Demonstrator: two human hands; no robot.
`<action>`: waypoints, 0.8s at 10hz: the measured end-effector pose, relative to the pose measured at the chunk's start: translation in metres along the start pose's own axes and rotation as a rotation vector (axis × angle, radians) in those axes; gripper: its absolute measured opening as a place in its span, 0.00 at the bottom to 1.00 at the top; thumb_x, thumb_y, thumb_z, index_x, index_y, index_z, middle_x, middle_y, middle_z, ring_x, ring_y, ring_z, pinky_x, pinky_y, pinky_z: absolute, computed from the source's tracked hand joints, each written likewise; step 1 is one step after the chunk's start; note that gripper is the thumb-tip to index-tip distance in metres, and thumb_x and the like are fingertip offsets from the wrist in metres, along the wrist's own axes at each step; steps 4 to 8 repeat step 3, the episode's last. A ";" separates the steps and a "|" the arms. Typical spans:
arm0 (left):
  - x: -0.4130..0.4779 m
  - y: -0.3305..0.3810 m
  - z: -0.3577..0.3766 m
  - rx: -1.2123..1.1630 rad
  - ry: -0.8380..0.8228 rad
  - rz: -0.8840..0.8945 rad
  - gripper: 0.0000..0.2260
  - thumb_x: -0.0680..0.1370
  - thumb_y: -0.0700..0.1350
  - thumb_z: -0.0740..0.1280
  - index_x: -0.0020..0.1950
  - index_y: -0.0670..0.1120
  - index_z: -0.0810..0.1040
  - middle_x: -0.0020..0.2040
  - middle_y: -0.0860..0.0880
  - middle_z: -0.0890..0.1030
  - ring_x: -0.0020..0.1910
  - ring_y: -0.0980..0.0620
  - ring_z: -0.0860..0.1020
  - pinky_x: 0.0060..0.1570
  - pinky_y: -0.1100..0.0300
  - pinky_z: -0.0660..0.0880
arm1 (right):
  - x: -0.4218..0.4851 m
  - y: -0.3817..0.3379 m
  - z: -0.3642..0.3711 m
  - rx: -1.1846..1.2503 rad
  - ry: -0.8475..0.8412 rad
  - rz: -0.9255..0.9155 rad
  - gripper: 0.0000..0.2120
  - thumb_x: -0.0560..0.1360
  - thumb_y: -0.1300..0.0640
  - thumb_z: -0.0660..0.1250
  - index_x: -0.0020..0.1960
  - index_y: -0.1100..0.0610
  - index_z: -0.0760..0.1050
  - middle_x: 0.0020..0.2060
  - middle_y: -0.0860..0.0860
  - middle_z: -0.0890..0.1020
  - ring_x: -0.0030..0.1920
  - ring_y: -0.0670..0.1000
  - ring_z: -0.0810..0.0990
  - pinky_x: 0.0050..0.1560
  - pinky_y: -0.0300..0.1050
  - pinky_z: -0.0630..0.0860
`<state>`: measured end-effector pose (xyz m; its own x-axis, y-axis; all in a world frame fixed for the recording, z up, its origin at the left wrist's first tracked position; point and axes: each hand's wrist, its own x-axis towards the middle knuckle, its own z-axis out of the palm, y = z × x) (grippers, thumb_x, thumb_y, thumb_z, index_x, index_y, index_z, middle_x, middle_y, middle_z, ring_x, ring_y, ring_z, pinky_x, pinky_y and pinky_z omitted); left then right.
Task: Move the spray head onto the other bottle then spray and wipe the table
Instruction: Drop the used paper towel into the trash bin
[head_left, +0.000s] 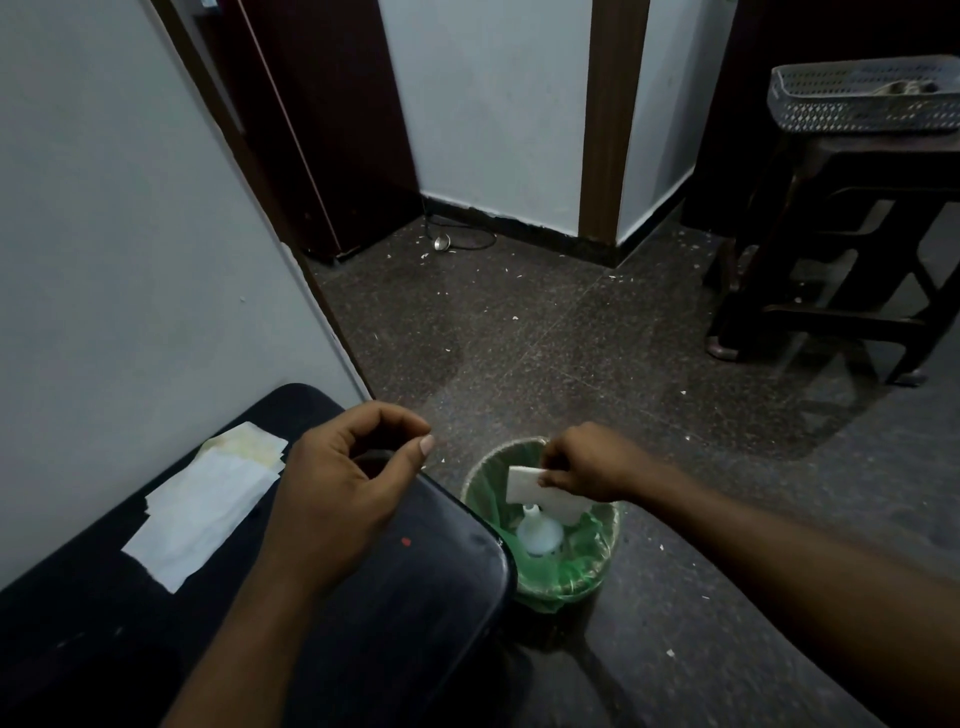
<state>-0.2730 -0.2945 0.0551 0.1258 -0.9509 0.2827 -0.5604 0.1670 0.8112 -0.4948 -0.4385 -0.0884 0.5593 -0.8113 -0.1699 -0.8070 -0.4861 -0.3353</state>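
My right hand (587, 462) pinches a white tissue (545, 496) over the waste bin (480, 475), which has a green bag liner. A white plastic bottle (537, 530) without a spray head lies inside the bin under the tissue. My left hand (343, 483) hovers above the dark table (405, 597), its fingers loosely curled and holding nothing. White paper tissues (202, 499) lie in a loose pile on the table near the wall. No spray head and no second bottle are in view.
The bin stands on the speckled dark floor just off the table's right corner. A dark stool (841, 249) with a pale perforated basket (862, 98) on top stands at the far right. A cable and small metal piece (441, 241) lie by the far wall.
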 end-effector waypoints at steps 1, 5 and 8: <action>-0.002 0.000 -0.006 0.007 0.008 -0.002 0.07 0.73 0.38 0.73 0.44 0.50 0.82 0.44 0.60 0.84 0.45 0.62 0.82 0.42 0.75 0.75 | 0.004 0.002 0.015 -0.076 -0.032 0.053 0.11 0.75 0.48 0.66 0.52 0.51 0.82 0.45 0.50 0.86 0.41 0.51 0.82 0.41 0.47 0.80; -0.007 -0.006 -0.021 0.041 0.027 -0.012 0.06 0.73 0.38 0.73 0.45 0.49 0.83 0.41 0.57 0.84 0.45 0.61 0.82 0.43 0.74 0.76 | 0.024 0.001 0.035 -0.096 -0.120 0.132 0.12 0.75 0.49 0.66 0.52 0.54 0.82 0.48 0.53 0.85 0.45 0.54 0.82 0.44 0.47 0.79; -0.007 -0.006 -0.021 0.041 0.027 -0.012 0.06 0.73 0.38 0.73 0.45 0.49 0.83 0.41 0.57 0.84 0.45 0.61 0.82 0.43 0.74 0.76 | 0.024 0.001 0.035 -0.096 -0.120 0.132 0.12 0.75 0.49 0.66 0.52 0.54 0.82 0.48 0.53 0.85 0.45 0.54 0.82 0.44 0.47 0.79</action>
